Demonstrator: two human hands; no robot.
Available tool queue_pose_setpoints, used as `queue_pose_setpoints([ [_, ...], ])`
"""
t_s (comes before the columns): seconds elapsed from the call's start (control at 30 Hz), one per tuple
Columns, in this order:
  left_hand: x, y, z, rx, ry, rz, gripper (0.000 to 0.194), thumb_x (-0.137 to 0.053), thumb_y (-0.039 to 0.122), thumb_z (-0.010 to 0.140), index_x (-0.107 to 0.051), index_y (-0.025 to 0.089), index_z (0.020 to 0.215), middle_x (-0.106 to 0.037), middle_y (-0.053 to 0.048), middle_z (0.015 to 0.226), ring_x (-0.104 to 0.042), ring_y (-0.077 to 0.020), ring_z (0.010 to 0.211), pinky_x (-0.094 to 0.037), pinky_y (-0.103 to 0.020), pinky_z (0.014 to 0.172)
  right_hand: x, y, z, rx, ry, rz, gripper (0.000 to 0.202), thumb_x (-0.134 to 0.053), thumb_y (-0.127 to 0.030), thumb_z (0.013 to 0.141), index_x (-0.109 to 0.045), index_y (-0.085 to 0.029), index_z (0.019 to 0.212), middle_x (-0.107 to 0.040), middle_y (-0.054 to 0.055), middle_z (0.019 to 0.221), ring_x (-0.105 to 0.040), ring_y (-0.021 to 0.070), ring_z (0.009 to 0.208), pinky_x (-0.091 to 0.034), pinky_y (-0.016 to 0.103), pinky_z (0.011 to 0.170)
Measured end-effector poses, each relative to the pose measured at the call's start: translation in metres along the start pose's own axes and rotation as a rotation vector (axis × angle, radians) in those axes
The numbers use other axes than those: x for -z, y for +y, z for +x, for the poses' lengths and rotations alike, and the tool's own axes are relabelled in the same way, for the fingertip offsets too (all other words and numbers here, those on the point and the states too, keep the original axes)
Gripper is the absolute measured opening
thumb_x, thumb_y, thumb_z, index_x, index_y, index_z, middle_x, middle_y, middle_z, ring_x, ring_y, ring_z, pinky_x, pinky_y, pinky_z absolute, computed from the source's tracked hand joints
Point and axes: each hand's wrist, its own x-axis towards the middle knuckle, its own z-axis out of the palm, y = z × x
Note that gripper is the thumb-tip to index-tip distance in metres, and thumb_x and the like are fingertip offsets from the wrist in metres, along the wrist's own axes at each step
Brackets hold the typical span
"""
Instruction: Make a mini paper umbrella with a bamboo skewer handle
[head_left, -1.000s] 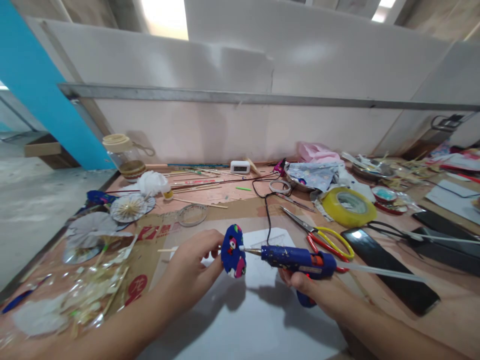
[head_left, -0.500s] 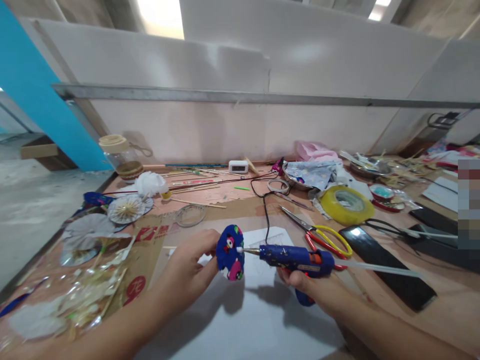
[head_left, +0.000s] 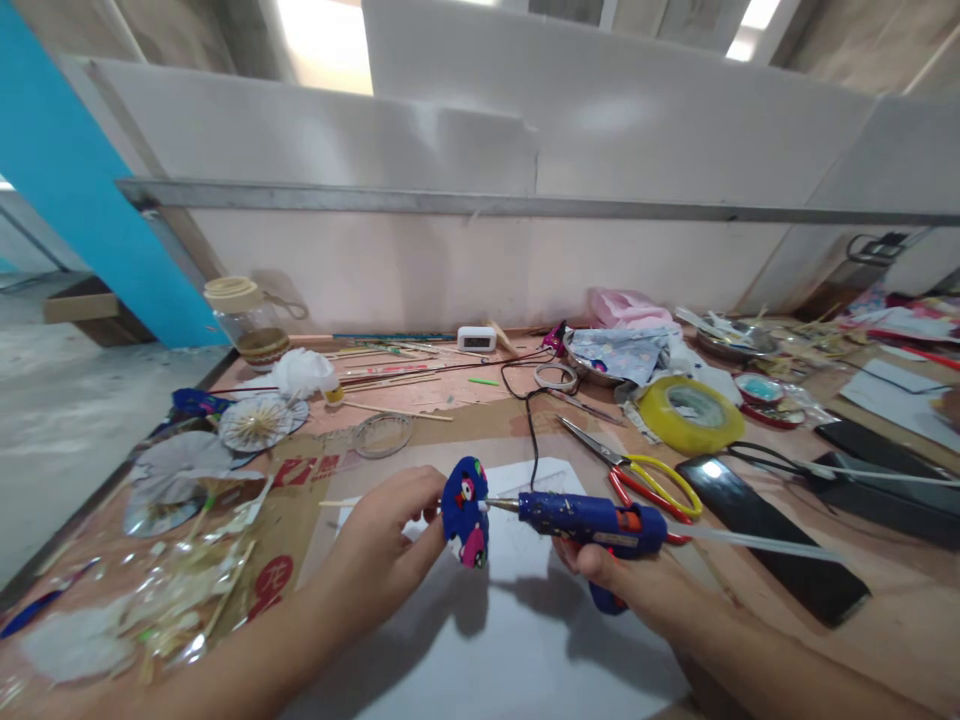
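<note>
My left hand (head_left: pixel 394 535) is closed on a thin wooden stick (head_left: pixel 339 503) that carries a round blue fabric piece (head_left: pixel 466 512) with a colourful print. The fabric disc stands nearly upright, its face turned to the right. Wrapped around the grip of a blue hot glue gun (head_left: pixel 589 520), my right hand (head_left: pixel 619 570) holds it level. Its metal nozzle (head_left: pixel 504 504) reaches the middle of the disc, where a small white spot shows. A long clear glue stick (head_left: pixel 750 540) juts from the gun's back. White paper (head_left: pixel 480 650) lies beneath both hands.
Scissors (head_left: pixel 630 470), yellow tape (head_left: pixel 690 415) and a black phone (head_left: pixel 780 540) lie to the right. Pleated rosettes (head_left: pixel 255 422) and plastic wrap (head_left: pixel 176 580) cover the left side. A jar (head_left: pixel 247 325), a small digital clock (head_left: pixel 476 339) and a black cord (head_left: pixel 534 430) are farther back.
The fabric disc has turned a little more edge-on and moved slightly right, and more of the stick shows left of my hand. The glue gun stays nearly in place, nozzle at the disc.
</note>
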Motion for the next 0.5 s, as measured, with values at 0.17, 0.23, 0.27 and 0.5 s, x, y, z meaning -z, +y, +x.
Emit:
queue_pose_setpoints([
  [0.17, -0.0004, -0.0017, -0.0004, -0.007, 0.021, 0.028, 0.02, -0.046, 0.013, 0.088, -0.064, 0.019, 0.08, -0.067, -0.003, 0.078, -0.058, -0.0151, 0.068, -0.044, -0.024, 0.058, -0.0003, 0.004, 0.0012, 0.006, -0.016, 0.025, 0.072, -0.052, -0.088, 0.07, -0.063, -0.018, 0.081, -0.053, 0.003, 0.072, -0.047, 0.0163, 0.065, -0.04, 0.027, 0.056],
  [0.23, -0.0012, -0.0023, -0.0011, -0.001, 0.031, 0.03, 0.02, -0.046, 0.014, 0.088, -0.064, 0.019, 0.08, -0.066, -0.003, 0.077, -0.058, -0.015, 0.067, -0.044, -0.024, 0.058, -0.0008, 0.0057, 0.0016, 0.002, -0.028, 0.031, 0.071, -0.053, -0.088, 0.07, -0.062, -0.018, 0.083, -0.053, 0.002, 0.073, -0.046, 0.0162, 0.066, -0.04, 0.027, 0.057],
  [0.27, -0.0016, -0.0025, -0.0015, 0.005, 0.034, 0.026, 0.02, -0.046, 0.014, 0.088, -0.064, 0.019, 0.079, -0.066, -0.003, 0.075, -0.057, -0.0149, 0.066, -0.043, -0.024, 0.057, -0.0011, 0.0063, 0.0016, -0.003, -0.027, 0.038, 0.071, -0.054, -0.087, 0.07, -0.062, -0.018, 0.084, -0.053, 0.002, 0.074, -0.047, 0.0163, 0.067, -0.04, 0.027, 0.057],
  [0.5, -0.0013, 0.0013, 0.0003, 0.038, 0.044, -0.043, 0.021, -0.046, 0.014, 0.085, -0.063, 0.021, 0.076, -0.064, -0.001, 0.069, -0.058, -0.0153, 0.063, -0.044, -0.022, 0.053, -0.0026, 0.0052, -0.0008, -0.027, -0.015, 0.038, 0.073, -0.056, -0.088, 0.068, -0.066, -0.018, 0.086, -0.059, 0.005, 0.077, -0.051, 0.0188, 0.07, -0.043, 0.029, 0.059],
])
